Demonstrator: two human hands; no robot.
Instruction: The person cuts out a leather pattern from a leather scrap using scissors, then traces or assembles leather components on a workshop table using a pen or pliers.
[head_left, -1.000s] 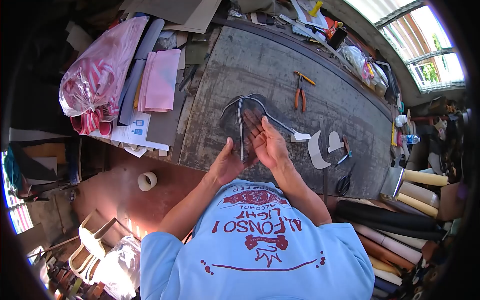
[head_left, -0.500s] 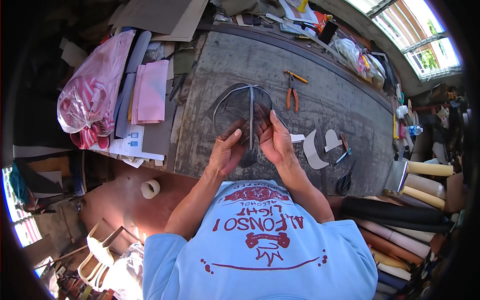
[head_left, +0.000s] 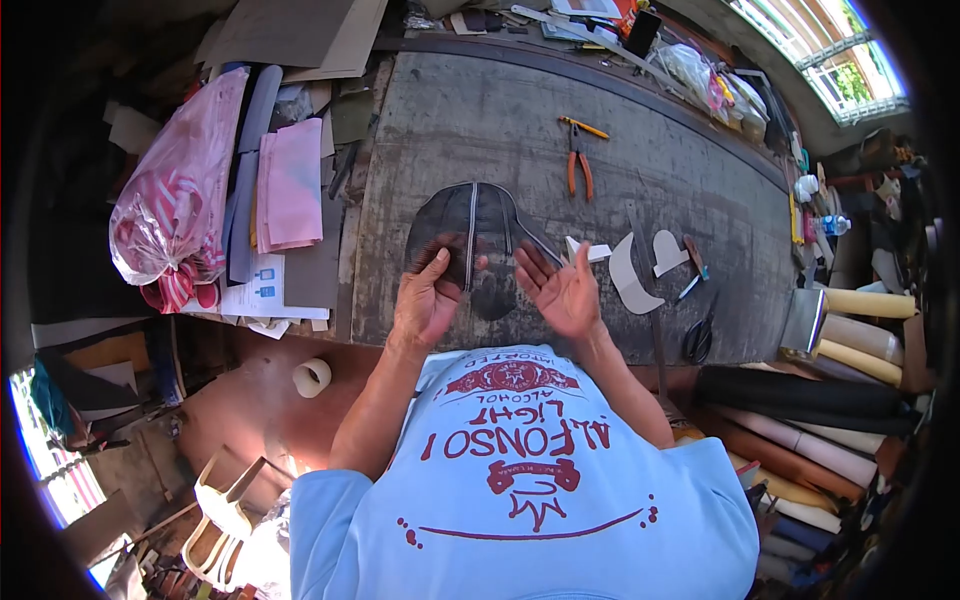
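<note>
A black see-through mesh piece (head_left: 440,215), rounded like a cap's crown and edged with light-and-dark tape, hangs over the worktable in front of me. My left hand (head_left: 432,300) grips its lower left part, thumb on the near side and fingers behind the mesh. A striped tape seam runs down its middle. My right hand (head_left: 560,290) is off the piece at its right side, palm up with fingers spread, holding nothing. Just beyond the right fingers lies a small white strip (head_left: 590,251). Curved white pattern pieces (head_left: 630,275) rest farther right.
Orange-handled pliers (head_left: 578,170) lie on the worktable (head_left: 660,150), with black scissors (head_left: 698,338) near its front edge. Pink cloth (head_left: 290,185) and a stuffed plastic bag (head_left: 180,190) sit at left. Rolls of material (head_left: 800,400) are stacked at right. A tape roll (head_left: 312,377) is below.
My right hand has let go of the mesh piece and opened out to the right. The left hand keeps hold of the piece, which has shifted slightly left.
</note>
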